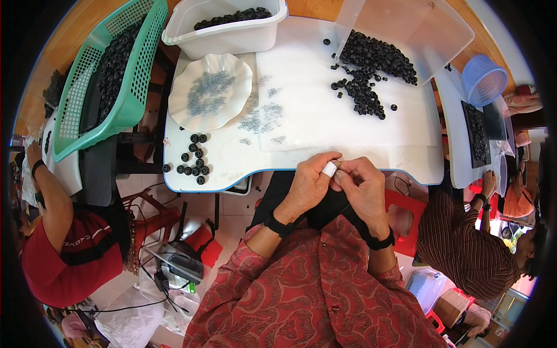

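My left hand [308,184] and my right hand [362,184] meet just over the near edge of the white table [348,136], fingertips pinched together. What they hold between them is too small and too covered to make out. A white wrap [329,169] sits round a digit of my left hand. Beyond my hands, small black round parts [362,95] spill from a tipped clear bin [432,35]. Tiny clear-grey pieces [261,119] lie scattered beside a wavy-edged cream plate [241,95] that bears more of them. Several black round parts [199,153] stand grouped at the table's near left.
A white tub [229,43] with black parts stands at the far edge, and a green basket [130,98] of them at the left. Co-workers sit on both sides, one in a red shirt [81,249], one in a striped shirt [464,249]. A blue basket [484,81] is at right.
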`<action>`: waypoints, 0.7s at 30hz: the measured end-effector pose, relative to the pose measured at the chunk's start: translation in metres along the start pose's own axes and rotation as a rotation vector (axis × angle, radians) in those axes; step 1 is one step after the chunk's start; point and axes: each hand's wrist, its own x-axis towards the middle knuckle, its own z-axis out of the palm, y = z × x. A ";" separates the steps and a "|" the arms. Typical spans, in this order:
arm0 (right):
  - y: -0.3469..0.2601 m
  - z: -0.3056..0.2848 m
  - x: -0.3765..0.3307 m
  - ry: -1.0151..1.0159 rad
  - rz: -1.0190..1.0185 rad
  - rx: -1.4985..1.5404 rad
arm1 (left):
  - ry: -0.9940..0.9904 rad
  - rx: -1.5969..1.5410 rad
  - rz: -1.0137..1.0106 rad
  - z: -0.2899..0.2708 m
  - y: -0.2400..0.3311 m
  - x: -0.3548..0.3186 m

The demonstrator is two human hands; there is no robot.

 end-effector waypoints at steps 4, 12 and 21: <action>-0.009 0.007 -0.003 0.095 -0.162 -0.066 | -0.015 -0.179 -0.085 -0.001 -0.006 0.000; -0.007 0.022 -0.006 0.123 -0.267 -0.033 | -0.078 -0.689 -0.166 -0.014 -0.003 0.001; -0.030 0.029 -0.013 0.030 -0.215 0.108 | -0.004 -0.769 -0.090 -0.009 0.018 -0.008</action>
